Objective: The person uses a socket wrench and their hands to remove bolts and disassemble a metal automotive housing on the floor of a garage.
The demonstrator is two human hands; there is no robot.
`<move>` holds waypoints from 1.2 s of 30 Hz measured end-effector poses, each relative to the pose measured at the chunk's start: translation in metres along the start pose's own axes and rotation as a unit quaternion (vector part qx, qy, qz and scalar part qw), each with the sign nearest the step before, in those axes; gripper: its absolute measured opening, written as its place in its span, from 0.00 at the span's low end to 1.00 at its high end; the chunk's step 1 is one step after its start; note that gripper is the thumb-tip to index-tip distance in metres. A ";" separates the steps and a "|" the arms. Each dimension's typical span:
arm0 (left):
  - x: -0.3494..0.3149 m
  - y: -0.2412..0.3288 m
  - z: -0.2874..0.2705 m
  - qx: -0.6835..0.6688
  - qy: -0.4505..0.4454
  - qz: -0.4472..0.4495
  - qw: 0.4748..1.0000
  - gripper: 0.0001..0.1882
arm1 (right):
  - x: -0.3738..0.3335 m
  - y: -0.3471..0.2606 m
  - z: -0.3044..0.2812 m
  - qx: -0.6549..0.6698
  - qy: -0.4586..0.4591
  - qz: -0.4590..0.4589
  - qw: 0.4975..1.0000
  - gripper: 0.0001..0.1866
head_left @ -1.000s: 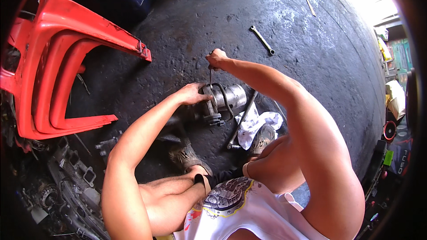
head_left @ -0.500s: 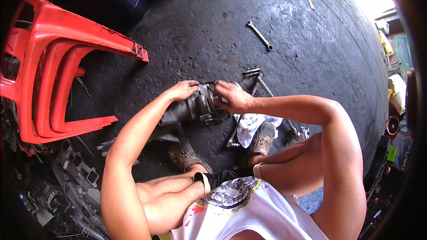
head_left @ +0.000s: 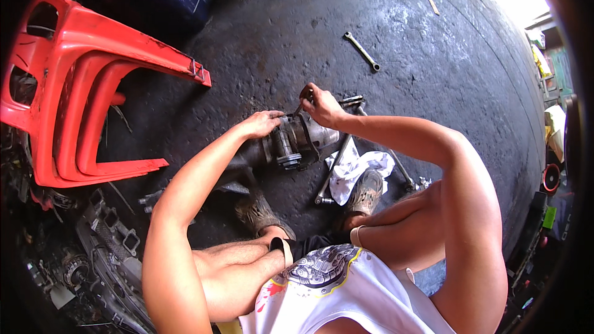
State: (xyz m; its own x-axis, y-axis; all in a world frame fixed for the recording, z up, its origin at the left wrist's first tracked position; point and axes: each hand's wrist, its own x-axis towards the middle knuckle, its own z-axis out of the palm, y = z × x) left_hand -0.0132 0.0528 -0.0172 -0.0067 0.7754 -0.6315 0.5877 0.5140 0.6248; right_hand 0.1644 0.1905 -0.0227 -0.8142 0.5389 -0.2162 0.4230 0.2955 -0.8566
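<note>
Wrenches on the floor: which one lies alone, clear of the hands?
The spanner farthest up the concrete floor, lying alone; the other long tools sit beside the white rag.

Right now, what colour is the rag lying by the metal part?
White with dark smudges; the rag shows best in the head view, beside the metal part.

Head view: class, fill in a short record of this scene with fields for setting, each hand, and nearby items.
Setting: dark, stained concrete floor; person crouched over the work
Left hand: resting on a grey metal machine part
Right hand: closed on a small tool at the part's top
Under the part: white rag
Farther off: wrench on the floor
Left side: red plastic chair, tipped over
</note>
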 end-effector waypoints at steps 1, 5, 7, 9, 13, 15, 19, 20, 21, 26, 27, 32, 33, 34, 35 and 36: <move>0.000 0.000 0.000 0.003 0.004 0.002 1.000 0.25 | 0.009 0.002 -0.001 0.021 0.018 0.023 0.999 0.13; 0.000 0.003 0.000 0.006 0.002 -0.015 1.000 0.25 | 0.036 0.008 0.000 0.053 0.007 0.108 0.993 0.15; -0.001 -0.002 -0.001 0.025 0.007 0.014 1.000 0.26 | 0.049 0.010 0.004 0.071 0.005 0.154 0.985 0.17; -0.002 -0.002 0.000 0.029 0.006 0.023 0.999 0.26 | 0.055 0.014 0.008 0.088 0.010 0.161 0.983 0.18; -0.008 0.002 0.001 -0.007 0.011 -0.014 1.000 0.27 | 0.072 0.013 0.013 0.082 0.005 0.198 0.977 0.22; -0.007 0.004 -0.002 0.006 0.006 -0.013 1.000 0.27 | 0.080 0.012 0.014 0.066 0.003 0.204 0.977 0.23; -0.007 0.008 0.001 0.017 0.018 -0.015 1.000 0.26 | 0.094 0.005 0.016 0.026 -0.044 0.251 0.967 0.26; -0.006 0.008 0.000 0.017 0.018 -0.015 1.000 0.26 | 0.096 0.000 0.018 0.000 -0.057 0.228 0.972 0.25; -0.005 0.007 0.001 0.017 0.012 -0.012 1.000 0.26 | 0.096 -0.002 0.018 -0.028 -0.070 0.204 0.976 0.25; -0.006 -0.010 0.002 0.018 0.005 0.033 0.999 0.25 | 0.038 -0.026 0.017 -0.034 -0.015 -0.007 0.999 0.14; -0.009 -0.001 0.001 0.001 0.007 0.011 1.000 0.24 | 0.011 -0.029 0.012 -0.036 -0.026 -0.051 0.998 0.13; 0.008 0.001 -0.001 0.007 -0.013 0.005 1.000 0.23 | -0.060 -0.005 0.005 -0.263 -0.101 -0.293 0.914 0.14; 0.014 -0.003 -0.002 0.021 -0.012 0.004 1.000 0.23 | -0.058 -0.005 0.001 -0.265 -0.100 -0.293 0.913 0.14; 0.019 -0.007 -0.005 0.034 -0.013 0.004 0.999 0.22 | -0.051 -0.008 -0.002 -0.276 -0.111 -0.318 0.900 0.13; 0.024 -0.010 -0.007 0.047 -0.014 0.004 0.999 0.21 | -0.046 -0.011 -0.004 -0.288 -0.123 -0.343 0.886 0.13; 0.026 -0.005 -0.008 0.050 -0.014 0.007 0.999 0.21 | -0.046 -0.014 -0.008 -0.290 -0.134 -0.326 0.890 0.13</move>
State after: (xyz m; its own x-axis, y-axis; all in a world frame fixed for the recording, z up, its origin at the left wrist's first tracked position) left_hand -0.0224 0.0738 -0.0331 0.0243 0.7710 -0.6364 0.6652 0.4627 0.5861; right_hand 0.1987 0.1681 0.0031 -0.9944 -0.0810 0.0678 -0.1035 0.8757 -0.4717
